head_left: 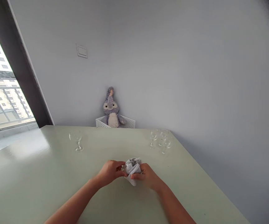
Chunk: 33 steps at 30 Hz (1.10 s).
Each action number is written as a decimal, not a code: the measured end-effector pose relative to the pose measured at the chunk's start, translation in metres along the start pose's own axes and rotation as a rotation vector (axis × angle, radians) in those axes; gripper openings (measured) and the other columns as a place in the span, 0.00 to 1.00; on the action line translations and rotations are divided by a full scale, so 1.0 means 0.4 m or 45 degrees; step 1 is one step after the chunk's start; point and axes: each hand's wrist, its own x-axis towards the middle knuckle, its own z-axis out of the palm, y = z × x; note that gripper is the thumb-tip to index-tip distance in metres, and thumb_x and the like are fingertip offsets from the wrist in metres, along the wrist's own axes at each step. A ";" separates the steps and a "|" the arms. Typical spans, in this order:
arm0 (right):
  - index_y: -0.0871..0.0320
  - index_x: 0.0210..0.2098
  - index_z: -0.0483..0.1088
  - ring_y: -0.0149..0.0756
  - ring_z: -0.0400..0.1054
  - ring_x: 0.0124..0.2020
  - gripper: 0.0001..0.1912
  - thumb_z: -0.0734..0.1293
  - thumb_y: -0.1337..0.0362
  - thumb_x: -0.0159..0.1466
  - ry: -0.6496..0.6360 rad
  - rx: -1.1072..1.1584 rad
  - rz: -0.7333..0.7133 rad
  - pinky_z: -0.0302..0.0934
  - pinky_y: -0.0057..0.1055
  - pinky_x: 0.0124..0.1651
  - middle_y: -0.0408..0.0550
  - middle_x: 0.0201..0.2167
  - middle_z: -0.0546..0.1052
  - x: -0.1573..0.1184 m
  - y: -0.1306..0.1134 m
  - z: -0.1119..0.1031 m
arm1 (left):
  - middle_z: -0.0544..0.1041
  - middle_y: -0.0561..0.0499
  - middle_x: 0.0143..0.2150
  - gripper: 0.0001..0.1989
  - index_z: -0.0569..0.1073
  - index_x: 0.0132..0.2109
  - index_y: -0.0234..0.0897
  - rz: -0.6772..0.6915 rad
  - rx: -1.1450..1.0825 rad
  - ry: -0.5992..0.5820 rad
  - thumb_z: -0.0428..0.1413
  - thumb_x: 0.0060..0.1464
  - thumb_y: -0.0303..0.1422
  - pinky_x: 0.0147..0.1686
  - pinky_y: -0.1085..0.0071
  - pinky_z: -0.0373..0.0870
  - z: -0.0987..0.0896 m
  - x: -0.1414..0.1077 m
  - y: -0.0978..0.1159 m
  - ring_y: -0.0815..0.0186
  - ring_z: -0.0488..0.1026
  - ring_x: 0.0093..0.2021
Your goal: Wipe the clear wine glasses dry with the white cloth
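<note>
My left hand [109, 172] pinches the clear stem end of a small wine glass [123, 168], held on its side just above the table. A light grey and white cloth [132, 169] is bunched around the rest of the glass, hiding most of its bowl. Closed around the cloth from the other side is my right hand [146, 175], its thumb pressing on the front. One corner of the cloth hangs down below the fingers.
On the pale green table [106, 202], a larger stemmed glass [79, 147] stands at the back left. Three small stemmed glasses [163, 144] stand grouped at the back right. Behind the far edge, a grey plush toy [112, 110] sits in a white perforated basket [131, 123]. Walls border the table.
</note>
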 end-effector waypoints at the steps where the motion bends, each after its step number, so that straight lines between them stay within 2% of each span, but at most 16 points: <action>1: 0.61 0.26 0.71 0.33 0.61 0.30 0.13 0.69 0.56 0.50 -0.014 -0.048 0.002 0.55 0.27 0.35 0.41 0.25 0.69 -0.003 -0.007 -0.004 | 0.65 0.58 0.22 0.16 0.72 0.35 0.39 -0.030 -0.117 -0.078 0.53 0.47 0.47 0.24 0.77 0.53 -0.009 0.000 -0.002 0.74 0.58 0.23; 5: 0.60 0.27 0.72 0.37 0.64 0.34 0.13 0.66 0.56 0.54 -0.014 -0.174 -0.063 0.56 0.31 0.40 0.43 0.28 0.71 -0.005 -0.018 -0.022 | 0.61 0.58 0.20 0.21 0.73 0.37 0.35 -0.117 -0.428 -0.253 0.54 0.44 0.48 0.23 0.77 0.54 -0.044 -0.002 -0.021 0.74 0.57 0.23; 8: 0.60 0.29 0.73 0.39 0.65 0.35 0.15 0.63 0.54 0.57 0.102 -0.185 -0.125 0.56 0.33 0.42 0.45 0.29 0.73 0.005 0.003 -0.049 | 0.62 0.57 0.20 0.22 0.73 0.38 0.34 -0.192 -0.492 -0.218 0.54 0.43 0.49 0.22 0.76 0.54 -0.053 -0.002 -0.042 0.73 0.57 0.22; 11: 0.59 0.31 0.73 0.41 0.66 0.34 0.17 0.61 0.52 0.58 0.502 -0.258 -0.166 0.57 0.34 0.39 0.47 0.29 0.74 0.012 0.032 -0.075 | 0.64 0.56 0.21 0.25 0.72 0.41 0.35 -0.325 -0.415 -0.009 0.53 0.43 0.50 0.22 0.76 0.55 -0.052 0.004 -0.063 0.72 0.59 0.23; 13: 0.58 0.38 0.72 0.43 0.66 0.37 0.19 0.59 0.52 0.59 0.775 -0.388 -0.248 0.58 0.35 0.40 0.50 0.36 0.74 0.009 0.042 -0.074 | 0.66 0.56 0.22 0.25 0.72 0.44 0.37 -0.405 -0.289 0.145 0.51 0.45 0.50 0.22 0.76 0.54 -0.049 0.008 -0.074 0.71 0.60 0.23; 14: 0.57 0.42 0.71 0.44 0.65 0.41 0.19 0.58 0.52 0.60 0.837 -0.492 -0.319 0.57 0.36 0.42 0.51 0.40 0.73 0.006 0.042 -0.065 | 0.67 0.56 0.22 0.25 0.72 0.44 0.38 -0.430 -0.205 0.207 0.51 0.46 0.50 0.23 0.76 0.53 -0.046 0.009 -0.077 0.71 0.61 0.23; 16: 0.54 0.50 0.66 0.46 0.60 0.50 0.21 0.58 0.53 0.61 0.757 -0.794 -0.501 0.54 0.39 0.49 0.51 0.48 0.70 0.000 0.037 -0.031 | 0.67 0.56 0.22 0.23 0.71 0.45 0.40 -0.419 -0.014 0.287 0.50 0.47 0.49 0.23 0.76 0.52 -0.034 0.010 -0.074 0.71 0.62 0.22; 18: 0.52 0.53 0.62 0.48 0.55 0.55 0.24 0.59 0.51 0.60 0.538 -1.126 -0.636 0.45 0.44 0.56 0.50 0.54 0.66 0.000 0.031 0.013 | 0.69 0.55 0.22 0.20 0.73 0.41 0.40 -0.326 0.196 0.291 0.50 0.48 0.48 0.23 0.75 0.51 -0.010 0.008 -0.059 0.70 0.64 0.23; 20: 0.52 0.54 0.62 0.48 0.56 0.54 0.24 0.60 0.52 0.60 0.414 -1.338 -0.637 0.39 0.48 0.58 0.51 0.54 0.65 0.007 0.030 0.047 | 0.71 0.52 0.22 0.16 0.74 0.33 0.37 -0.117 0.407 0.271 0.51 0.50 0.45 0.24 0.74 0.53 0.022 0.005 -0.036 0.68 0.66 0.24; 21: 0.52 0.52 0.64 0.47 0.58 0.52 0.22 0.59 0.53 0.61 0.429 -1.358 -0.595 0.40 0.48 0.57 0.51 0.52 0.67 0.013 0.032 0.055 | 0.72 0.50 0.23 0.16 0.73 0.30 0.36 0.015 0.502 0.270 0.51 0.51 0.44 0.26 0.73 0.54 0.039 0.003 -0.023 0.67 0.68 0.25; 23: 0.54 0.46 0.70 0.43 0.64 0.46 0.18 0.56 0.55 0.63 0.527 -1.199 -0.449 0.47 0.44 0.54 0.52 0.45 0.73 0.026 0.041 0.050 | 0.73 0.48 0.25 0.15 0.72 0.28 0.35 0.268 0.644 0.302 0.50 0.53 0.41 0.28 0.71 0.56 0.065 -0.001 -0.001 0.65 0.69 0.27; 25: 0.57 0.37 0.73 0.41 0.67 0.39 0.20 0.55 0.52 0.62 0.597 -0.769 -0.248 0.55 0.39 0.47 0.52 0.37 0.76 0.036 0.053 0.025 | 0.74 0.48 0.26 0.14 0.71 0.31 0.35 0.416 0.701 0.363 0.49 0.54 0.42 0.29 0.70 0.57 0.076 -0.005 0.012 0.64 0.69 0.28; 26: 0.59 0.33 0.74 0.41 0.67 0.36 0.22 0.56 0.49 0.61 0.597 -0.481 -0.130 0.58 0.37 0.42 0.51 0.33 0.76 0.040 0.058 0.012 | 0.73 0.49 0.26 0.14 0.71 0.35 0.36 0.432 0.702 0.396 0.48 0.54 0.42 0.28 0.70 0.57 0.076 -0.006 0.014 0.65 0.69 0.28; 29: 0.61 0.29 0.72 0.39 0.68 0.31 0.25 0.60 0.44 0.55 0.562 0.420 0.157 0.60 0.34 0.35 0.49 0.26 0.75 0.047 0.068 0.004 | 0.72 0.51 0.26 0.20 0.66 0.47 0.36 0.347 0.644 0.516 0.47 0.55 0.45 0.29 0.70 0.58 0.066 -0.005 0.011 0.66 0.69 0.27; 31: 0.59 0.32 0.72 0.37 0.68 0.34 0.23 0.62 0.44 0.54 0.566 0.855 0.195 0.61 0.33 0.37 0.47 0.30 0.75 0.050 0.066 0.031 | 0.72 0.51 0.26 0.22 0.62 0.52 0.35 0.256 0.599 0.577 0.45 0.56 0.44 0.29 0.70 0.58 0.062 -0.004 0.009 0.66 0.69 0.27; 33: 0.56 0.36 0.71 0.36 0.67 0.38 0.22 0.62 0.44 0.54 0.586 1.063 0.133 0.61 0.32 0.40 0.46 0.36 0.74 0.050 0.060 0.072 | 0.72 0.51 0.28 0.21 0.60 0.54 0.35 0.175 0.552 0.610 0.44 0.57 0.42 0.29 0.70 0.59 0.067 -0.004 0.010 0.65 0.68 0.28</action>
